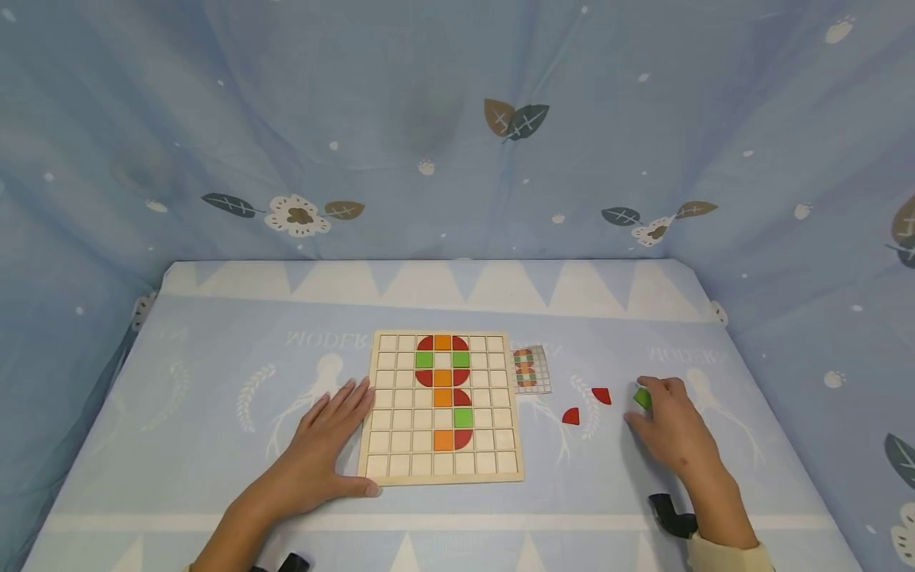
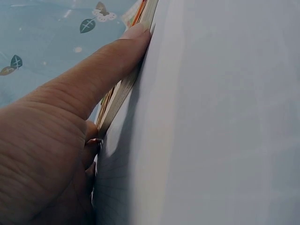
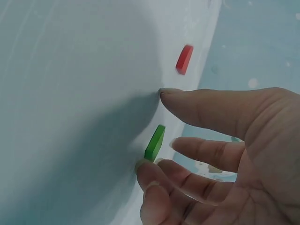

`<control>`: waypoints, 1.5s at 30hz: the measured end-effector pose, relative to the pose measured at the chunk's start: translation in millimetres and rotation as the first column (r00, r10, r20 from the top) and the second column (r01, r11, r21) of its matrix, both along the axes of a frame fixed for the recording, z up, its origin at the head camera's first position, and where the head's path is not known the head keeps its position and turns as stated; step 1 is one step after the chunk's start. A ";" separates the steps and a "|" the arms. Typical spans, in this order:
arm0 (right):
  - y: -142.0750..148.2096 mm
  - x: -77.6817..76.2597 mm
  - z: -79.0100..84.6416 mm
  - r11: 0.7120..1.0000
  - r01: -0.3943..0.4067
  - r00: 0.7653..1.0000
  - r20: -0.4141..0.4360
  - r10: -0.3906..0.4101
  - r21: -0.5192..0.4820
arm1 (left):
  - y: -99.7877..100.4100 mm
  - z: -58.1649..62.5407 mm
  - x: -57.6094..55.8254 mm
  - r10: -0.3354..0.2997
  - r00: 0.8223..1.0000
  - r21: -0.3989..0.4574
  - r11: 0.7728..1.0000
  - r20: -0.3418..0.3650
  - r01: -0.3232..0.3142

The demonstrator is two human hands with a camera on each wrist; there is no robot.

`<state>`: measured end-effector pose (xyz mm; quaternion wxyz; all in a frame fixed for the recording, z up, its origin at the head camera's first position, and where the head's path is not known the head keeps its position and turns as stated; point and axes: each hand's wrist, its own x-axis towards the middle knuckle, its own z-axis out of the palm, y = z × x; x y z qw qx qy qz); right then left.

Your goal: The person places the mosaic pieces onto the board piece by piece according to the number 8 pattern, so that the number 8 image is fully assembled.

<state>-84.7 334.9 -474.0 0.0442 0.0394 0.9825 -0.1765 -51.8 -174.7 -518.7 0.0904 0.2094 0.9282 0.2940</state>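
Observation:
A wooden grid board (image 1: 443, 480) lies on the table, with red quarter-round, orange square and green square tiles set in some cells. My left hand (image 1: 322, 445) rests against it, fingers spread along the left edge and thumb at the near left corner. The left wrist view shows that straight thumb touching the board's side (image 2: 119, 101). To the right, my right hand (image 1: 675, 433) reaches over a green square tile (image 1: 643, 397) on the table. In the right wrist view its fingertips are at the green tile (image 3: 154, 143), while the thumb stands apart from it.
Two red quarter-round tiles (image 1: 601, 396) (image 1: 571, 416) lie between the board and my right hand. A small printed pattern card (image 1: 541, 369) sits at the board's right edge. Blue patterned cloth (image 1: 443, 143) hangs behind and beside the table.

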 end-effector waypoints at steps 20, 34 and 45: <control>-0.5 -9.4 -5.2 0.997 -0.061 0.998 -0.026 0.060 -0.042 | -2.7 -2.3 1.8 0.005 1.000 0.000 1.000 -0.012 -0.005; -24.4 -17.5 -1.7 0.988 -0.153 0.986 -0.067 0.153 -0.003 | 0.4 0.0 1.3 0.006 1.000 0.001 1.000 0.007 -0.006; -33.3 -21.6 -5.3 0.994 -0.104 0.990 -0.102 0.100 -0.035 | 0.0 0.2 -0.4 -0.003 1.000 -0.003 1.000 0.001 0.003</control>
